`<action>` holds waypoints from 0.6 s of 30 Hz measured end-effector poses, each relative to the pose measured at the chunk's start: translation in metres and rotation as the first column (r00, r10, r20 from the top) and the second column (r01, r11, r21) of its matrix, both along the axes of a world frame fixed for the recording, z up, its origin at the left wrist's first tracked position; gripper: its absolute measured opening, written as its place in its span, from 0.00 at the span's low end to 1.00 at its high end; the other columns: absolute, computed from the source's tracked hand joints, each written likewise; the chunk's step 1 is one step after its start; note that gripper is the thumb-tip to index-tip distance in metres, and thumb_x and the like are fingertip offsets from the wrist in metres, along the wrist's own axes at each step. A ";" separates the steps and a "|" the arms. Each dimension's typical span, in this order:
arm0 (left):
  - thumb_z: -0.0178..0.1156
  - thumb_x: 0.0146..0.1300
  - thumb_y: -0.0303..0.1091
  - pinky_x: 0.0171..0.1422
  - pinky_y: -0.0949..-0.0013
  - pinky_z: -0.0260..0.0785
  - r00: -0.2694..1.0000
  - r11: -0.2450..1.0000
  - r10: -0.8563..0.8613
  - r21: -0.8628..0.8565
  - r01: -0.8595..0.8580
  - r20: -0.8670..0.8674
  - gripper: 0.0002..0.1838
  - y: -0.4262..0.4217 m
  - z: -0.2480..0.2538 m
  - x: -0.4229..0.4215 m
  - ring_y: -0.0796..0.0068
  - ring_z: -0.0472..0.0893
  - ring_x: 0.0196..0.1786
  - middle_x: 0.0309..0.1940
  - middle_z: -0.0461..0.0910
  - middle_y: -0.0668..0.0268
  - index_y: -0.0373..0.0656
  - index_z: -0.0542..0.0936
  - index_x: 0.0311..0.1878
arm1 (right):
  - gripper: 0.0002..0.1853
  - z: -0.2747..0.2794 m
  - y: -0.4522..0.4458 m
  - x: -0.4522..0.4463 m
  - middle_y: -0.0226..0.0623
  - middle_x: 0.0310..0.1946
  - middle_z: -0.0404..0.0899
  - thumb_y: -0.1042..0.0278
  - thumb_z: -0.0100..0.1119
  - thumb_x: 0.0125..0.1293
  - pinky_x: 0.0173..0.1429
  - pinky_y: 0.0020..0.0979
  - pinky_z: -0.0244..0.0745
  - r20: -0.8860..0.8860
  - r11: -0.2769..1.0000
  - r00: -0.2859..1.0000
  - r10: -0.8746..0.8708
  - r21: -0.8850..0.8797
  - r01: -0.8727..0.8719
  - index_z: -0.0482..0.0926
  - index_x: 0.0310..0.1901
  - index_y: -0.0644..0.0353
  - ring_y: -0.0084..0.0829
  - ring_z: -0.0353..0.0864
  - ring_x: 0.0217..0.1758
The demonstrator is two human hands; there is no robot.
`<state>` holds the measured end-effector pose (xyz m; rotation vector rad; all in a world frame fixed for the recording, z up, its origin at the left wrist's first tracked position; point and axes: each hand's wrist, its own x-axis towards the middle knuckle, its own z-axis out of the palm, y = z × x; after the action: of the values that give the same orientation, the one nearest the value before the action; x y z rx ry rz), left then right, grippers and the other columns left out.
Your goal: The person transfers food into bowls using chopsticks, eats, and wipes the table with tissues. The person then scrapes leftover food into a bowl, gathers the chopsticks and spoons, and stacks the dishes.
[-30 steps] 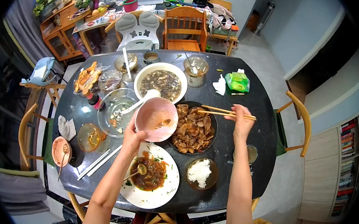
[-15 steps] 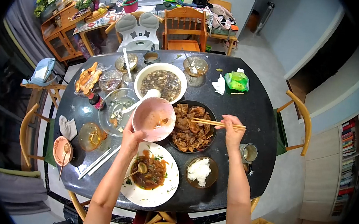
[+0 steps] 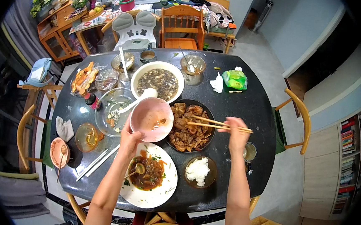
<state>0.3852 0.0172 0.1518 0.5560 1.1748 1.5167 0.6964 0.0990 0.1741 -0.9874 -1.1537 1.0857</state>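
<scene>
My left hand [image 3: 130, 139] grips a pink bowl [image 3: 146, 124] by its edge, tilted so its inside shows a little brown sauce and a small scrap of food. Wooden chopsticks [image 3: 221, 124] are held in my right hand [image 3: 236, 135], their tips over the dark pan of brown braised meat [image 3: 190, 128]. Below the bowl lies a white plate [image 3: 167, 187] with brown sauce, green bits and a spoon [image 3: 139, 168]. A bowl of white rice [image 3: 197, 172] stands below the meat. Behind the pink bowl is a large soup bowl [image 3: 179, 77] with a white ladle [image 3: 148, 93].
At left are a glass bowl [image 3: 101, 117], an amber bowl [image 3: 88, 137], a small pink bowl with spoon [image 3: 56, 145] and white chopsticks [image 3: 95, 165]. A metal mug [image 3: 249, 151] stands by my right wrist. A green tissue pack [image 3: 235, 80] lies farther back.
The chopsticks have spread slightly and their tips have shifted a little over the meat, with my right fingers loosening. The whole view has shifted slightly left; the pink bowl stays held.
</scene>
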 end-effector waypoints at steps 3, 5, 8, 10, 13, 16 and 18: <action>0.47 0.34 0.14 0.43 0.71 0.77 1.000 1.000 0.005 -0.006 -0.005 0.013 0.46 -0.003 0.000 0.001 0.66 0.76 0.51 0.56 0.68 0.60 0.46 0.58 0.66 | 0.10 0.015 -0.016 0.016 0.37 0.29 0.72 0.71 0.48 0.65 0.27 0.25 0.81 -0.041 0.979 0.978 -0.202 0.008 0.203 0.76 0.38 0.69 0.26 0.77 0.23; 0.46 0.34 0.14 0.43 0.72 0.77 1.000 1.000 -0.014 -0.008 0.014 0.000 0.46 -0.001 -0.002 0.001 0.66 0.75 0.51 0.56 0.68 0.60 0.46 0.59 0.66 | 0.09 0.010 -0.031 0.010 0.36 0.31 0.69 0.73 0.49 0.65 0.29 0.25 0.83 0.071 0.976 0.973 -0.220 0.007 0.220 0.77 0.37 0.70 0.25 0.77 0.26; 0.46 0.33 0.14 0.42 0.72 0.77 1.000 0.999 0.000 -0.039 0.001 0.029 0.46 -0.001 -0.002 0.007 0.66 0.75 0.52 0.56 0.67 0.60 0.46 0.59 0.65 | 0.06 -0.023 -0.048 -0.006 0.36 0.32 0.70 0.79 0.52 0.61 0.34 0.25 0.84 0.243 0.961 0.936 -0.253 0.172 0.215 0.78 0.36 0.69 0.24 0.76 0.31; 0.46 0.33 0.14 0.42 0.72 0.77 0.999 1.000 -0.012 -0.026 0.012 0.030 0.45 -0.001 -0.005 0.009 0.66 0.75 0.52 0.56 0.67 0.61 0.46 0.59 0.65 | 0.04 -0.036 -0.054 -0.012 0.37 0.27 0.72 0.78 0.55 0.59 0.28 0.20 0.79 0.346 0.880 0.870 -0.351 0.439 0.181 0.78 0.35 0.68 0.26 0.74 0.30; 0.46 0.33 0.14 0.43 0.72 0.77 0.999 1.000 -0.020 -0.021 0.020 0.026 0.45 -0.003 -0.002 0.010 0.66 0.74 0.53 0.56 0.67 0.61 0.46 0.59 0.65 | 0.05 -0.034 -0.061 -0.026 0.36 0.24 0.71 0.76 0.61 0.54 0.26 0.24 0.73 0.578 0.628 0.699 -0.422 0.742 -0.235 0.78 0.33 0.65 0.28 0.72 0.28; 0.47 0.34 0.14 0.45 0.72 0.76 0.999 0.999 -0.032 -0.030 0.033 0.024 0.45 -0.002 0.007 0.012 0.66 0.74 0.53 0.56 0.67 0.61 0.46 0.59 0.65 | 0.11 -0.059 -0.083 -0.044 0.35 0.24 0.70 0.74 0.66 0.46 0.30 0.28 0.75 0.699 0.592 0.607 -0.378 0.687 -0.421 0.79 0.33 0.65 0.29 0.72 0.29; 0.47 0.34 0.14 0.45 0.73 0.75 0.999 0.999 -0.034 -0.039 0.035 0.017 0.45 -0.002 0.008 0.011 0.66 0.74 0.54 0.56 0.67 0.61 0.46 0.59 0.65 | 0.14 -0.044 -0.089 -0.047 0.36 0.24 0.69 0.72 0.68 0.42 0.30 0.27 0.74 0.782 0.623 0.530 -0.329 0.601 -0.500 0.79 0.34 0.64 0.31 0.72 0.31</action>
<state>0.3966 0.0149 0.1596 0.5339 1.1739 1.4635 0.6496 0.0101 0.1298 -0.6789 -2.2828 -0.0744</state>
